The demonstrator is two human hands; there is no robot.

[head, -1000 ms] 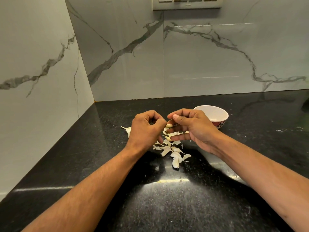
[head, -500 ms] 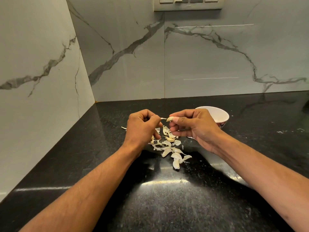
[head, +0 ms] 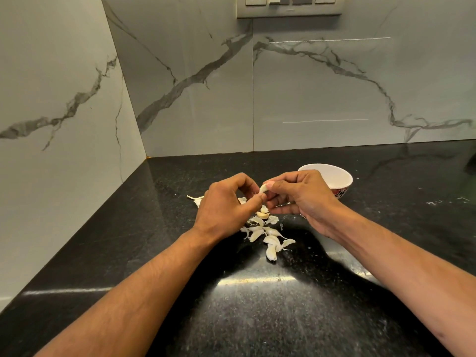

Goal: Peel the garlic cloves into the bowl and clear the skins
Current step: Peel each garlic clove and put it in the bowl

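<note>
A pale garlic clove (head: 263, 188) is pinched between the thumb and fingers of my right hand (head: 298, 199), held above the counter. My left hand (head: 224, 207) meets it from the left, thumb and fingertips pinching at the clove's lower end. Below the two hands lies a pile of garlic cloves and papery skins (head: 268, 234) on the black counter. A white bowl (head: 337, 179) with a patterned outside stands just behind my right hand; its contents are hidden from view.
The black speckled counter (head: 257, 305) ends at marble walls on the left and behind. A stray skin (head: 197, 199) lies left of my left hand. A socket panel (head: 288, 6) sits high on the back wall.
Both hands have risen slightly and closed together again on the clove. Half a second ago the left hand was pulling a thin strip of skin away from it.
</note>
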